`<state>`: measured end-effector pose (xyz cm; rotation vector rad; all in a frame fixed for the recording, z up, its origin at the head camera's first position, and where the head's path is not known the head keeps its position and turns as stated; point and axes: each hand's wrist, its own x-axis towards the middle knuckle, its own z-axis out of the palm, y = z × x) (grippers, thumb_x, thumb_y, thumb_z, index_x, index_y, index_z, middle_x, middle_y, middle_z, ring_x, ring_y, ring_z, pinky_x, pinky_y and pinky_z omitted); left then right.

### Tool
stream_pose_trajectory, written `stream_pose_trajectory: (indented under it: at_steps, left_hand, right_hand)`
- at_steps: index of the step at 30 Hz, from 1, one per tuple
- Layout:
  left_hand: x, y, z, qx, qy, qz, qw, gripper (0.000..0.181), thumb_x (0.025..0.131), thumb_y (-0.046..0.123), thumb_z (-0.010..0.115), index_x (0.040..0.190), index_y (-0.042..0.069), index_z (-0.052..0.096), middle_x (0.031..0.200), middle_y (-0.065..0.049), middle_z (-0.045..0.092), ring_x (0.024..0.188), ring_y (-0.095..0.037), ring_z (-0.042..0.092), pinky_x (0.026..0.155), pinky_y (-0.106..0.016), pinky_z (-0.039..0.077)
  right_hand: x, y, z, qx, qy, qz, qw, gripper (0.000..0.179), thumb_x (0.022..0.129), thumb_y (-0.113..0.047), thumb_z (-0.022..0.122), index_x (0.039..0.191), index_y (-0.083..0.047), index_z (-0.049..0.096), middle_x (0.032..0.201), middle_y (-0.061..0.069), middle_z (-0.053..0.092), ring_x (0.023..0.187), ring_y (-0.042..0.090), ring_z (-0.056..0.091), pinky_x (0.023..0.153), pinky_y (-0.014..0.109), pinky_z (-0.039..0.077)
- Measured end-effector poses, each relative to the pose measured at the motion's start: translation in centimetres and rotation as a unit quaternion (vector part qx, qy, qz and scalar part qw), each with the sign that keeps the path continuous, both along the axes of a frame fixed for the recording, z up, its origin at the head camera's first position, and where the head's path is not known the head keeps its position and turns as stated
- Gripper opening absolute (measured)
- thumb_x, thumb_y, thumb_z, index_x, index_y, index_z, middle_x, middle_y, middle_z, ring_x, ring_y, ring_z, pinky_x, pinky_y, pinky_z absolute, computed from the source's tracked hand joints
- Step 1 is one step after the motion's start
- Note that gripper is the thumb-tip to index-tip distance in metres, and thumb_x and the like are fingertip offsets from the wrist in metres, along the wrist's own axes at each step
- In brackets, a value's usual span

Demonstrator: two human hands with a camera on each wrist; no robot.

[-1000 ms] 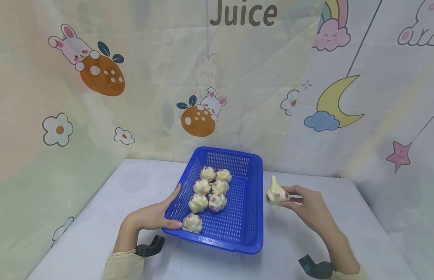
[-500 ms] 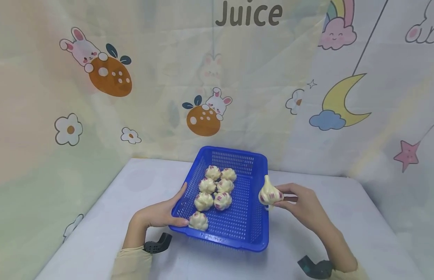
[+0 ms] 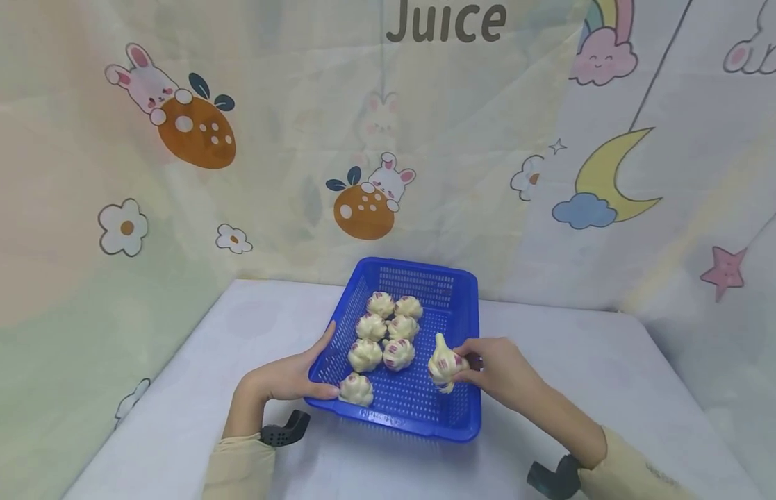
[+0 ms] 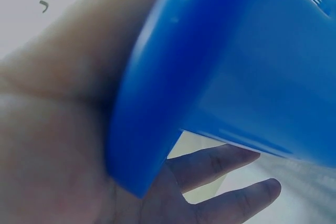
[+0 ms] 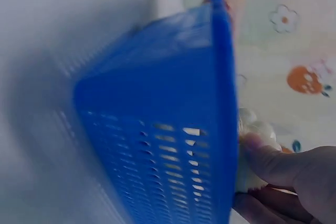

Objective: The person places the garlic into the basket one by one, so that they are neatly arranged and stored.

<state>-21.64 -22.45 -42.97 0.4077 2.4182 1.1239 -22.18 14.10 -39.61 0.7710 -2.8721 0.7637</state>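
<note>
A blue plastic basket stands tilted over the white table, holding several garlic bulbs grouped on its left side. My left hand grips its front left corner, thumb over the rim and fingers along the outside. In the left wrist view the blue rim lies against the palm, with two fingers showing beneath it. My right hand pinches another garlic bulb between thumb and fingers, stem up, over the basket's right part. The basket's side wall fills much of the right wrist view.
The white table extends around the basket on both sides. Behind it hangs a printed cloth backdrop with rabbits, flowers and a moon. Dark wrist devices sit at the sleeve cuffs.
My right hand has carried its garlic bulb left, from outside the basket's right rim to over the inside, and lowered it slightly. The left hand keeps its hold on the corner.
</note>
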Motion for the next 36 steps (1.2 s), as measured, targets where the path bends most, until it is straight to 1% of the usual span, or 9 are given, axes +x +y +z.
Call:
stream_pose_trajectory:
  at_steps: [2, 4, 6, 12, 16, 20, 25, 28, 36]
  left_hand:
    - [0.0, -0.2, 0.1, -0.002, 0.002, 0.002, 1.0000, 0.117, 0.078, 0.048, 0.072, 0.150, 0.031, -0.019, 0.161, -0.011, -0.008, 0.146, -0.037, 0.010, 0.114, -0.057, 0.022]
    - [0.0, -0.3, 0.2, -0.003, 0.002, 0.003, 1.0000, 0.117, 0.078, 0.048, 0.072, 0.150, 0.031, -0.019, 0.161, -0.011, -0.008, 0.147, -0.037, 0.009, 0.114, -0.057, 0.021]
    - [-0.1, -0.3, 0.3, -0.005, 0.004, 0.003, 1.0000, 0.117, 0.078, 0.048, 0.072, 0.150, 0.030, -0.018, 0.161, -0.012, -0.008, 0.147, -0.037, 0.009, 0.114, -0.058, 0.021]
    - [-0.1, -0.3, 0.3, -0.007, 0.004, 0.005, 1.0000, 0.116, 0.078, 0.048, 0.072, 0.150, 0.030, -0.018, 0.161, -0.012, -0.007, 0.147, -0.036, 0.009, 0.114, -0.057, 0.021]
    - [-0.2, -0.1, 0.4, -0.008, 0.002, 0.001, 1.0000, 0.117, 0.078, 0.049, 0.071, 0.150, 0.030, -0.019, 0.161, -0.012, -0.007, 0.147, -0.037, 0.009, 0.114, -0.057, 0.021]
    - [-0.1, 0.1, 0.5, -0.005, 0.004, -0.005, 1.0000, 0.118, 0.078, 0.050, 0.071, 0.150, 0.028, -0.020, 0.160, -0.014, -0.006, 0.146, -0.038, 0.010, 0.113, -0.057, 0.022]
    - [0.0, 0.2, 0.6, -0.005, 0.005, -0.007, 1.0000, 0.119, 0.078, 0.050, 0.072, 0.150, 0.026, -0.019, 0.160, -0.016, -0.004, 0.146, -0.039, 0.012, 0.113, -0.057, 0.022]
    - [0.1, 0.3, 0.6, -0.006, 0.003, -0.005, 1.0000, 0.119, 0.077, 0.050, 0.072, 0.150, 0.027, -0.019, 0.160, -0.015, -0.004, 0.146, -0.038, 0.012, 0.113, -0.057, 0.022]
    - [0.2, 0.2, 0.3, -0.001, 0.004, -0.006, 1.0000, 0.120, 0.077, 0.052, 0.072, 0.150, 0.028, -0.020, 0.160, -0.015, -0.004, 0.146, -0.039, 0.012, 0.112, -0.058, 0.023]
  right_hand:
    - [0.1, -0.9, -0.1, 0.023, 0.006, 0.009, 0.9997, 0.024, 0.070, -0.027, 0.082, 0.086, -0.015, 0.068, 0.071, -0.012, 0.061, 0.063, 0.002, 0.052, 0.056, 0.015, 0.046]
    - [0.1, -1.7, -0.1, 0.037, 0.003, 0.014, 0.9992, 0.025, 0.070, -0.029, 0.082, 0.084, -0.015, 0.068, 0.067, -0.013, 0.056, 0.060, 0.002, 0.046, 0.053, 0.016, 0.041]
    - [0.3, -2.5, 0.0, 0.041, -0.004, 0.017, 0.9990, 0.024, 0.069, -0.029, 0.082, 0.083, -0.015, 0.067, 0.066, -0.013, 0.054, 0.060, 0.003, 0.046, 0.053, 0.016, 0.041]
    - [0.2, -4.4, -0.1, 0.052, -0.034, 0.032, 0.9975, 0.023, 0.072, -0.028, 0.082, 0.084, -0.014, 0.068, 0.066, -0.011, 0.057, 0.060, 0.004, 0.048, 0.052, 0.017, 0.042]
    - [0.1, -5.0, -0.3, 0.053, -0.054, 0.042, 0.9962, 0.023, 0.073, -0.028, 0.081, 0.084, -0.012, 0.070, 0.066, -0.010, 0.059, 0.058, 0.003, 0.050, 0.051, 0.017, 0.043]
    - [0.1, -5.3, -0.7, 0.048, -0.067, 0.051, 0.9953, 0.021, 0.072, -0.027, 0.082, 0.081, -0.012, 0.069, 0.064, -0.010, 0.059, 0.057, 0.004, 0.049, 0.050, 0.018, 0.042]
    - [0.0, -5.6, -1.5, 0.053, -0.069, 0.068, 0.9939, 0.023, 0.070, -0.028, 0.082, 0.080, -0.012, 0.069, 0.064, -0.009, 0.060, 0.057, 0.004, 0.049, 0.050, 0.018, 0.042]
    - [0.0, -5.7, -2.0, 0.057, -0.072, 0.070, 0.9933, 0.024, 0.070, -0.028, 0.082, 0.080, -0.012, 0.069, 0.065, -0.009, 0.061, 0.058, 0.004, 0.050, 0.051, 0.018, 0.043]
    - [-0.1, -6.1, -2.3, 0.074, -0.080, 0.070, 0.9915, 0.021, 0.071, -0.027, 0.082, 0.079, -0.012, 0.069, 0.068, -0.007, 0.064, 0.060, 0.003, 0.052, 0.054, 0.018, 0.044]
